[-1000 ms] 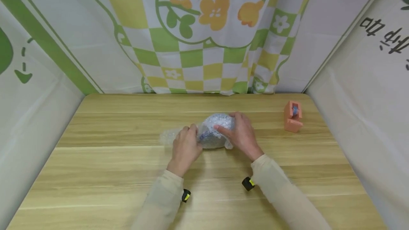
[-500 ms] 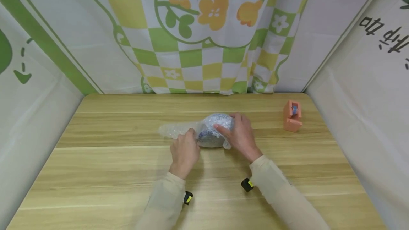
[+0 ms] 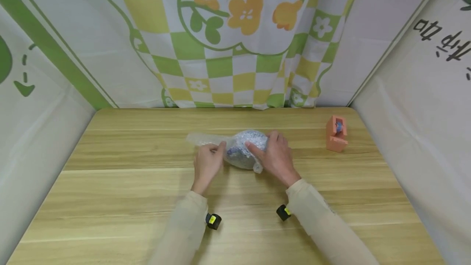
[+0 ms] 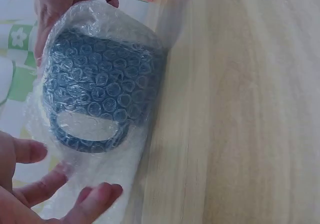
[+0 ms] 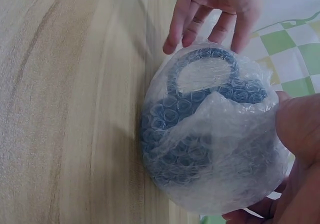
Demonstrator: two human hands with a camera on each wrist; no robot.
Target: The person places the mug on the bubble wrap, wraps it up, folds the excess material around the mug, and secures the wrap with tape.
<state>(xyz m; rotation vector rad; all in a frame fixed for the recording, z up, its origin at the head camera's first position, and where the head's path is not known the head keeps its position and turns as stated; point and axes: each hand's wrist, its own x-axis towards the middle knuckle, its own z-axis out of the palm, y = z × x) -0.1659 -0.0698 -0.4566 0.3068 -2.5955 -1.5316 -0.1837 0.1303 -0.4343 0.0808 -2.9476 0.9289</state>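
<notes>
A blue mug point(image 5: 175, 115) with a looped handle lies on its side, wrapped in clear bubble wrap point(image 3: 250, 140). My right hand point(image 3: 276, 156) holds the bundle from the right, thumb over the top and fingers round the far side. Its handle faces left, towards my left hand point(image 3: 207, 163), which is at the loose tail of wrap. In the left wrist view, the left fingers point(image 4: 95, 201) are spread apart over this loose wrap, just off the handle end. The right wrist view shows the same left fingertips right at the wrap's edge.
An orange tape dispenser point(image 3: 336, 134) with a blue roll stands at the back right of the wooden table point(image 3: 121, 199). A checked, flowered curtain point(image 3: 244, 68) hangs behind the table's far edge. White panels rise on both sides.
My left hand has moved slightly left and turned, its fingers loosening at the wrap. The loose tail has swung a little towards the far edge. My right hand keeps its hold on the mug.
</notes>
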